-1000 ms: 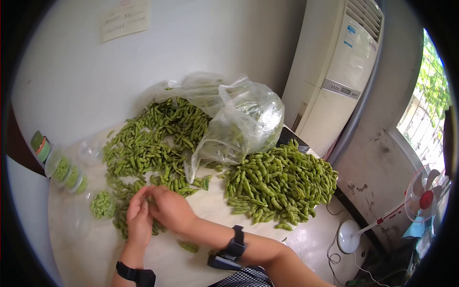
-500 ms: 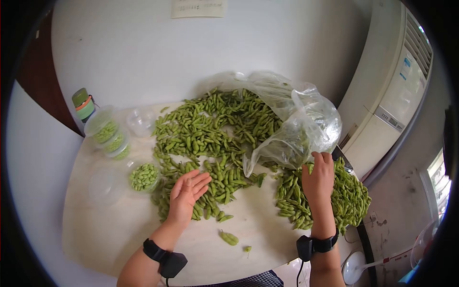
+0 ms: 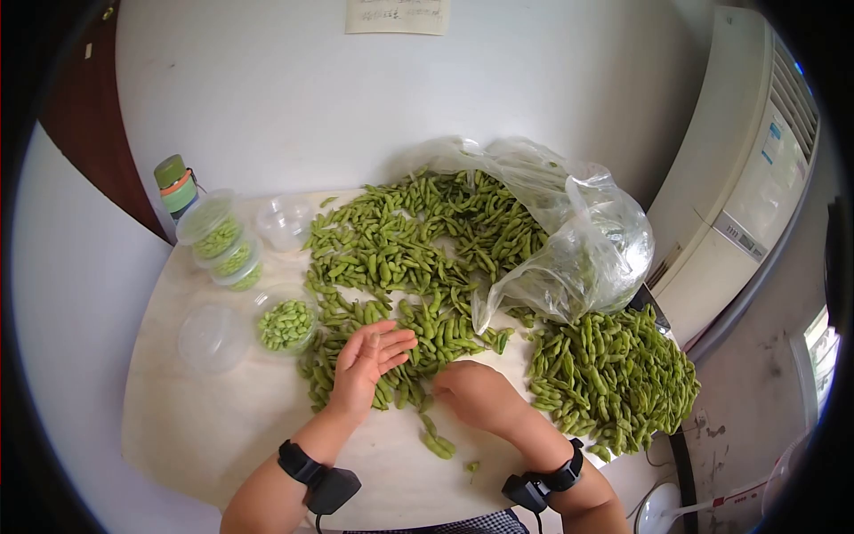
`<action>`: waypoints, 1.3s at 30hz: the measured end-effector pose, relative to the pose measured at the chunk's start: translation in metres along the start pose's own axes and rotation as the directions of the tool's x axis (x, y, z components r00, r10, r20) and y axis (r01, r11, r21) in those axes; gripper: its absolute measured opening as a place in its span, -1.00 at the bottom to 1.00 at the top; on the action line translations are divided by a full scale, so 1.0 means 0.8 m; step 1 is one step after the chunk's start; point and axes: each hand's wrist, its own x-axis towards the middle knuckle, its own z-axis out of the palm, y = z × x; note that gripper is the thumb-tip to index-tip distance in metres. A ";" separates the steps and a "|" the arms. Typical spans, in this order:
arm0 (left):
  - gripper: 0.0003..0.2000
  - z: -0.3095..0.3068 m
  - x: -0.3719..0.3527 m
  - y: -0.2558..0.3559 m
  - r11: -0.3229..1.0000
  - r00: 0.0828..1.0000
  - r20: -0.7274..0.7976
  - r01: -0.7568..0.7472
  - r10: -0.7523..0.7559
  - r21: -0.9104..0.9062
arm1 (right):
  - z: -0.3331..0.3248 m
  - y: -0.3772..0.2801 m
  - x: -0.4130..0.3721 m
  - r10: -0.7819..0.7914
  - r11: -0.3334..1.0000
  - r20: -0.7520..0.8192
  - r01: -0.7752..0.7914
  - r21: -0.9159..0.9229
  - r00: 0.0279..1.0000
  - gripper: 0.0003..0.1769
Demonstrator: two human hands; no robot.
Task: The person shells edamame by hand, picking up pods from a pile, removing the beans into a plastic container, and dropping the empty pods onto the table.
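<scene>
My left hand (image 3: 363,367) is held palm inward with its fingers stretched out and nothing in it, over the near edge of a spread of green edamame pods (image 3: 382,258). To its right, my right hand (image 3: 480,396) is curled, knuckles up, beside the near edge of that spread; its fingertips are turned away, so whatever they hold is hidden. Just below it, a loose pod (image 3: 436,440) and a small green scrap (image 3: 472,465) lie on the pale table (image 3: 213,427). A round clear tub (image 3: 283,345) of shelled beans stands left of my left hand.
A second pile of pods (image 3: 614,378) covers the table's right side, with a clear plastic bag (image 3: 587,236) behind it. At the left are stacked lidded tubs (image 3: 213,254), a lid (image 3: 213,336), an empty tub (image 3: 286,222) and a green bottle (image 3: 175,185). An air conditioner (image 3: 738,187) stands right.
My right hand has moved left from the right-hand pile to beside the middle spread, near my left hand. My left hand stays open over the pods. The view has shifted slightly.
</scene>
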 end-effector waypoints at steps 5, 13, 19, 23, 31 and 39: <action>-0.60 0.001 -0.001 0.001 0.999 1.000 0.000 0.000 0.000 0.050 | -0.016 -0.011 -0.001 0.063 0.997 0.106 -0.066 0.031 0.992 -0.81; -0.63 0.007 -0.005 0.003 0.983 0.999 0.036 0.010 -0.017 0.184 | 0.005 -0.018 -0.006 -0.024 1.000 0.064 0.023 0.007 0.998 -0.82; -0.65 0.009 -0.006 0.002 0.966 0.997 0.072 -0.017 -0.002 0.258 | 0.013 -0.009 -0.004 -0.026 1.000 -0.165 0.026 -0.004 0.986 -0.83; -0.68 0.009 -0.007 0.003 0.957 0.997 0.081 -0.025 0.002 0.288 | 0.002 -0.017 -0.008 0.036 0.999 -0.060 -0.037 -0.006 0.998 -0.83; -0.77 0.019 -0.015 0.001 0.860 0.988 0.142 -0.126 0.063 0.494 | 0.009 -0.007 -0.009 -0.008 0.998 -0.082 0.004 -0.056 0.997 -0.83; -0.81 0.026 -0.017 0.002 0.428 0.905 0.378 -0.426 0.197 0.797 | 0.014 -0.007 -0.003 0.150 0.915 -0.238 -0.043 0.402 0.960 -0.82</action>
